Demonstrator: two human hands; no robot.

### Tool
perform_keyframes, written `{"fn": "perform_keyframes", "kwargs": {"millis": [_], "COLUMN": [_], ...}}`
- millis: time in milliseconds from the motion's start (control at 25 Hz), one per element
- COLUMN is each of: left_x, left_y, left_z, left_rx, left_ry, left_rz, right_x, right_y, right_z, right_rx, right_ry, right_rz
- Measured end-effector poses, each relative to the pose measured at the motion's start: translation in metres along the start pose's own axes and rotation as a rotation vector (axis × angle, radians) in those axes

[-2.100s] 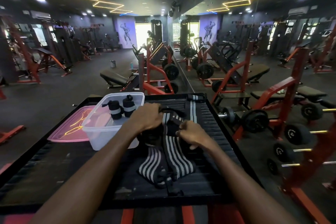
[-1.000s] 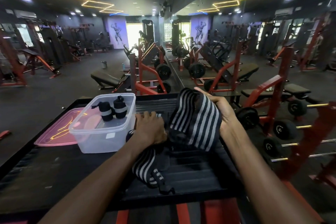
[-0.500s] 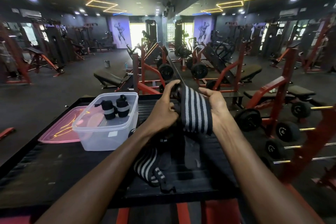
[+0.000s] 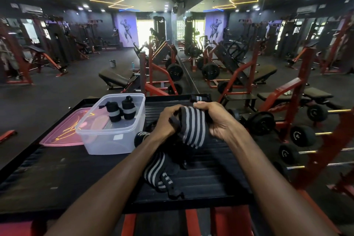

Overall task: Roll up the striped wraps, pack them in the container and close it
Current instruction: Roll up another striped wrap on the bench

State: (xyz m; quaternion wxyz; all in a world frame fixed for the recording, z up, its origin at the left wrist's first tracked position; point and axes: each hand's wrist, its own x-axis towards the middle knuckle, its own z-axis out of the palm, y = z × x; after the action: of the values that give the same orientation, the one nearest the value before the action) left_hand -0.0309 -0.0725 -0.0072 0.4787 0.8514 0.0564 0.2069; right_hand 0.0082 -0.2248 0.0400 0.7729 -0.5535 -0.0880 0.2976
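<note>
**Gym surface, wraps and container: items left to right**

1. Pink lid [image 4: 63, 130], lying flat at centre left of the frame, on the black ribbed surface [image 4: 210, 174], its right edge tucked behind the container.
2. Clear plastic container [image 4: 113, 140], open, just right of the lid. Inside stand two rolled wraps [image 4: 120, 110], upright, side by side, black with a pale band each.
3. Left hand [image 4: 166, 122], centre of the frame, fingers closed on the left edge of a striped wrap [image 4: 191, 126].
4. The striped wrap, black with grey stripes, lifted above the surface between the two hands, its lower end hanging down.
5. Loose striped wrap [image 4: 159, 172], heaped on the surface below the hands, lower centre, partly under the left forearm.
6. Small rolled wrap [image 4: 199, 98], lying at the far edge of the surface, just above the hands.
7. Right hand [image 4: 216, 119], fingers curled over the right edge of the held wrap.
8. Dumbbell rack [image 4: 298, 136], right of the frame, beside the surface.
</note>
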Motion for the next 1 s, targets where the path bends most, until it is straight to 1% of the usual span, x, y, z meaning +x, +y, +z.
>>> {"fn": "perform_keyframes", "kwargs": {"millis": [40,80,120,240,280,360,440,560,600,640,720,760,840,920,1000], "left_x": [0.005,0.008,0.012,0.009,0.009,0.007,0.002,-0.007,-0.011,-0.013,-0.018,-0.018,-0.014,-0.008,-0.006], "left_y": [-0.004,-0.008,-0.014,-0.015,-0.018,-0.011,0.010,0.034,0.038,0.036,0.025,0.015,-0.005,-0.022,-0.031], "left_z": [0.001,-0.001,-0.002,-0.004,-0.001,0.000,-0.001,-0.010,-0.013,-0.015,-0.018,-0.017,-0.012,-0.009,-0.007], "left_rx": [0.027,0.060,0.068,0.030,-0.007,-0.074,-0.199,-0.508,-0.576,-0.580,-0.400,-0.291,-0.174,-0.144,-0.127], "left_ry": [0.057,0.081,0.077,0.041,0.032,-0.012,-0.116,-0.287,-0.363,-0.450,-0.584,-0.564,-0.378,-0.171,-0.006], "left_rz": [-0.048,-0.083,-0.093,-0.294,-0.307,-0.316,-0.402,-0.516,-0.549,-0.571,-0.572,-0.555,-0.481,-0.343,-0.260], "right_x": [-0.003,-0.003,-0.005,-0.008,-0.007,0.000,0.012,0.035,0.042,0.047,0.055,0.057,0.060,0.065,0.068], "right_y": [-0.002,-0.003,-0.006,-0.018,-0.023,-0.032,-0.039,-0.040,-0.036,-0.029,-0.008,0.004,0.028,0.045,0.054], "right_z": [-0.001,-0.004,-0.007,-0.009,-0.007,-0.003,0.001,0.004,0.003,0.002,0.000,-0.001,-0.001,0.000,0.001], "right_rx": [0.037,0.051,0.058,0.094,0.088,0.082,0.074,-0.001,-0.042,-0.076,-0.134,-0.155,-0.168,-0.171,-0.152], "right_ry": [-0.027,-0.046,-0.073,-0.199,-0.202,-0.142,-0.059,0.108,0.159,0.190,0.205,0.199,0.183,0.182,0.177], "right_rz": [-0.002,-0.029,-0.079,-0.237,-0.273,-0.343,-0.406,-0.490,-0.493,-0.473,-0.365,-0.297,-0.170,-0.097,-0.051]}}
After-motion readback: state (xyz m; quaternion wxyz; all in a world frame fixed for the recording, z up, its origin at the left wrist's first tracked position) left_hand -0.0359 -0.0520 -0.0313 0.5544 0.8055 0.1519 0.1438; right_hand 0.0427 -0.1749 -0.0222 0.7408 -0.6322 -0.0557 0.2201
